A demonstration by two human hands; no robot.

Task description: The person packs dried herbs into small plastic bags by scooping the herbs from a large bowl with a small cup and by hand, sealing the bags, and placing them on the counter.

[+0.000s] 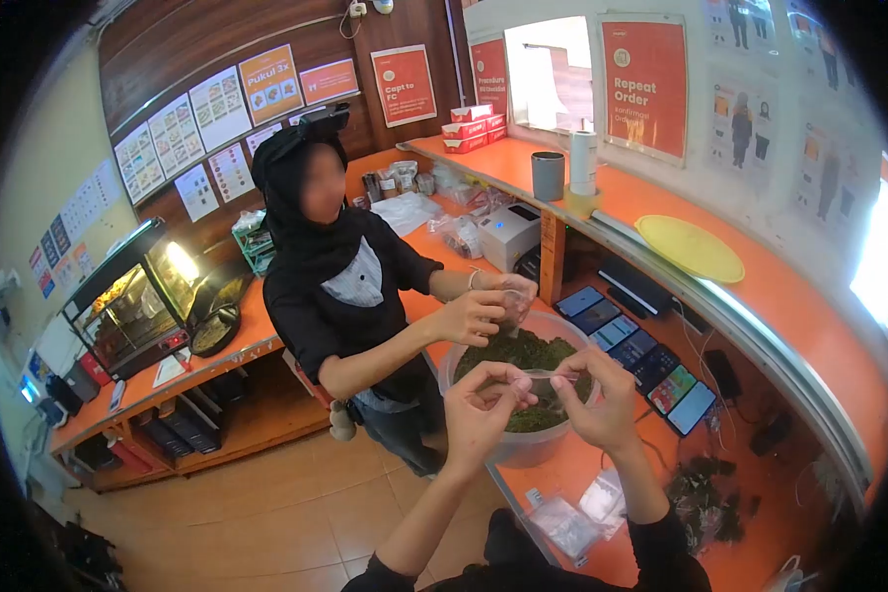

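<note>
My left hand [485, 409] and my right hand [597, 400] are raised over a large clear plastic tub [528, 451]. Between their pinched fingertips stretches the edge of a small clear plastic bag [543, 374]. In the tub lies a dark green, chopped-looking mass [523, 352]; my hands hide part of it. Across the tub, a co-worker's two hands [493, 304] hold another clear plastic bag above the rim. Below my right forearm, packs of clear plastic bags [565, 526] lie on the orange counter.
Several phones [651, 357] line the counter under a raised orange shelf [612, 197]. A dark green heap [705, 498] sits at the right. The co-worker [350, 266] stands across at the left. A yellow tray [691, 249] rests on the shelf, near cables.
</note>
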